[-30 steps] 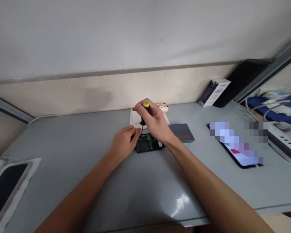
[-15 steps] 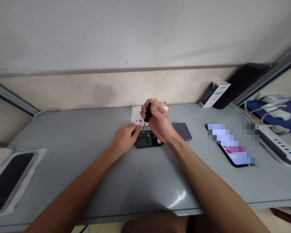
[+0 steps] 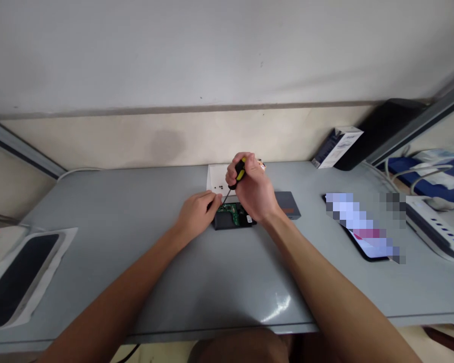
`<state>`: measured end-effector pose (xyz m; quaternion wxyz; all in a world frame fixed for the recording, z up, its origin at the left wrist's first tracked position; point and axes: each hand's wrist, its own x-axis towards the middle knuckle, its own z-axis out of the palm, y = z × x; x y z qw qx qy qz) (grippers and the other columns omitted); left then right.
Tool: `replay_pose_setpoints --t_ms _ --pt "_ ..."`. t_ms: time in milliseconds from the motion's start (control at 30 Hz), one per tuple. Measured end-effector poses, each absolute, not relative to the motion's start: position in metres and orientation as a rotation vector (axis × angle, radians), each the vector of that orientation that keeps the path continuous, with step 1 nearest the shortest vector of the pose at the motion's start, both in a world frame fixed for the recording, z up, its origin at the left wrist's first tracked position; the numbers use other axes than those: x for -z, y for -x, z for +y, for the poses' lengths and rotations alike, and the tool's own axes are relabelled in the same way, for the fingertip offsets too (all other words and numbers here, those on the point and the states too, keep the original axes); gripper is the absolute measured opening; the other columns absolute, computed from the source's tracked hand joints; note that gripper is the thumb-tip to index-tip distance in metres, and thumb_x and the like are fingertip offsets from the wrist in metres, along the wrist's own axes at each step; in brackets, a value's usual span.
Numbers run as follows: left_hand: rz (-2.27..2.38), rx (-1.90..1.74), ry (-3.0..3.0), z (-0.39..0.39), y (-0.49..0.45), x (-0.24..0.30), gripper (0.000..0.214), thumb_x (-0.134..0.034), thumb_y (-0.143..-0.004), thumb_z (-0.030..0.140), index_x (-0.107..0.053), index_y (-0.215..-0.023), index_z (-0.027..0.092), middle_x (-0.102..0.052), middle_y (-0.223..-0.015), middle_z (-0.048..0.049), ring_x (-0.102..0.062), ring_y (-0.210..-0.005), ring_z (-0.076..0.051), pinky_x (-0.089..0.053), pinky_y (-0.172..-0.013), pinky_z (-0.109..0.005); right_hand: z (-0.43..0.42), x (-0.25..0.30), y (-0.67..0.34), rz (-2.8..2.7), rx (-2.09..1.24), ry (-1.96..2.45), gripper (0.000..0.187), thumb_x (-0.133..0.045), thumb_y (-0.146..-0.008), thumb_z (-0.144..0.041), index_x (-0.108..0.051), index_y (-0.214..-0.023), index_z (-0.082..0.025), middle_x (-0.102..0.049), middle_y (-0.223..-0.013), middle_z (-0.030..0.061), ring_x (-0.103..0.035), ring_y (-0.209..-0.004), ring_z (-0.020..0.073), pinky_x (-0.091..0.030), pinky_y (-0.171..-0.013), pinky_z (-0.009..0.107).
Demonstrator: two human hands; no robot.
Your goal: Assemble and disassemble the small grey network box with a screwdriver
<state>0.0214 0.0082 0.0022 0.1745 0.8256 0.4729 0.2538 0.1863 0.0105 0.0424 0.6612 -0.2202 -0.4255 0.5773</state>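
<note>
A small black device with a green circuit board (image 3: 232, 217) lies open on the grey table (image 3: 174, 282). My right hand (image 3: 251, 189) is closed round a black and yellow screwdriver (image 3: 237, 177), tilted with its thin tip down at the board's left corner. My left hand (image 3: 196, 214) rests on the table with its fingers curled against the left end of the device. A white sheet (image 3: 217, 181) with a few small dark screws on it lies just behind the device.
A grey box lid (image 3: 287, 204) sits right of the device. A phone (image 3: 366, 232) lies further right, with a white power strip (image 3: 435, 222) and cables beyond. A small carton (image 3: 336, 146) leans on the back wall. A dark tablet on white wrapping (image 3: 18, 277) is at far left.
My right hand has shifted a little to the right and the screwdriver now leans more, handle up right and tip down left. My left hand stays at the device.
</note>
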Motion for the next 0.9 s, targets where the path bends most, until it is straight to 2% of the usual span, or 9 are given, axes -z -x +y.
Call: replay_pose_setpoints --t_ms 200,400,467,533,600,667,733,833,900 --pt "1.34 -0.716 -2.339 0.009 -0.021 -0.001 0.044 -0.043 -0.108 0.038 -0.051 -0.069 0.021 -0.063 -0.072 -0.0012 -0.056 -0.068 -0.017 -0.042 -0.069 -0.031 0.008 -0.042 -0.184 -1.014 -1.295 0.51 0.046 -0.075 -0.086 -0.067 -0.058 -0.086 -0.025 -0.051 -0.073 -0.0033 -0.045 -0.066 0.0118 -0.038 -0.063 0.029" --pt "1.335 -0.694 -2.336 0.009 -0.022 -0.001 0.043 -0.042 -0.109 0.038 -0.056 -0.072 0.021 -0.066 -0.077 -0.0025 -0.058 -0.072 -0.018 -0.044 -0.072 -0.031 0.011 -0.037 -0.187 -1.098 -1.23 0.579 0.048 -0.076 -0.086 -0.066 -0.051 -0.083 -0.025 -0.061 -0.079 -0.0039 -0.052 -0.063 0.0092 -0.04 -0.062 0.028" --pt "1.324 -0.681 -2.338 0.008 -0.022 -0.002 0.043 -0.041 -0.109 0.039 -0.058 -0.073 0.021 -0.066 -0.078 -0.003 -0.059 -0.074 -0.018 -0.044 -0.073 -0.031 0.014 -0.036 -0.188 -1.031 -1.193 0.624 0.056 -0.081 -0.08 -0.067 -0.042 -0.08 -0.026 -0.054 -0.068 -0.0073 -0.045 -0.055 0.0091 -0.037 -0.056 0.028" --pt "1.308 -0.666 -2.343 0.009 -0.022 -0.005 0.042 -0.041 -0.108 0.039 -0.059 -0.075 0.021 -0.067 -0.08 -0.0035 -0.06 -0.075 -0.019 -0.045 -0.074 -0.031 0.016 -0.036 -0.189 -0.971 -1.175 0.649 0.061 -0.08 -0.077 -0.072 -0.038 -0.078 -0.027 -0.039 -0.057 -0.01 -0.034 -0.051 0.0097 -0.031 -0.051 0.028" --pt "1.255 -0.63 -2.334 0.01 -0.018 -0.011 0.038 -0.044 -0.106 0.038 -0.063 -0.079 0.021 -0.069 -0.083 -0.0039 -0.061 -0.076 -0.019 -0.046 -0.074 -0.031 0.016 -0.039 -0.191 -0.945 -1.223 0.647 0.056 -0.07 -0.082 -0.078 -0.046 -0.082 -0.027 -0.035 -0.058 -0.0089 -0.033 -0.052 0.0112 -0.033 -0.051 0.029" --pt "1.155 -0.551 -2.288 0.012 -0.012 -0.018 0.032 -0.047 -0.104 0.039 -0.068 -0.087 0.021 -0.071 -0.085 -0.0036 -0.062 -0.077 -0.019 -0.047 -0.074 -0.032 0.015 -0.041 -0.194 -0.932 -1.307 0.632 0.052 -0.063 -0.087 -0.078 -0.058 -0.093 -0.027 -0.043 -0.065 -0.0058 -0.042 -0.057 0.0122 -0.041 -0.057 0.03" --pt "1.049 -0.432 -2.224 0.015 -0.004 -0.026 0.028 -0.054 -0.101 0.043 -0.072 -0.097 0.021 -0.071 -0.086 -0.0031 -0.063 -0.075 -0.02 -0.048 -0.072 -0.032 0.013 -0.043 -0.198 -0.937 -1.355 0.628 0.049 -0.07 -0.085 -0.073 -0.063 -0.097 -0.026 -0.055 -0.078 -0.0026 -0.055 -0.068 0.0126 -0.049 -0.067 0.031" --pt "0.972 -0.306 -2.2 0.016 0.007 -0.035 0.038 -0.073 -0.088 0.048 -0.072 -0.117 0.023 -0.073 -0.102 -0.0058 -0.067 -0.088 -0.023 -0.053 -0.079 -0.034 0.01 -0.041 -0.2 -0.983 -1.322 0.644 0.051 -0.085 -0.075 -0.066 -0.057 -0.085 -0.024 -0.063 -0.091 -0.0017 -0.066 -0.077 0.0128 -0.052 -0.072 0.03" --pt "0.978 -0.278 -2.208 0.015 0.011 -0.039 0.056 -0.086 -0.077 0.047 -0.07 -0.126 0.025 -0.072 -0.118 -0.0079 -0.068 -0.103 -0.027 -0.054 -0.088 -0.037 0.01 -0.039 -0.198 -1.024 -1.269 0.64 0.054 -0.086 -0.076 -0.062 -0.048 -0.08 -0.025 -0.06 -0.077 -0.0053 -0.061 -0.065 0.0108 -0.048 -0.065 0.029"
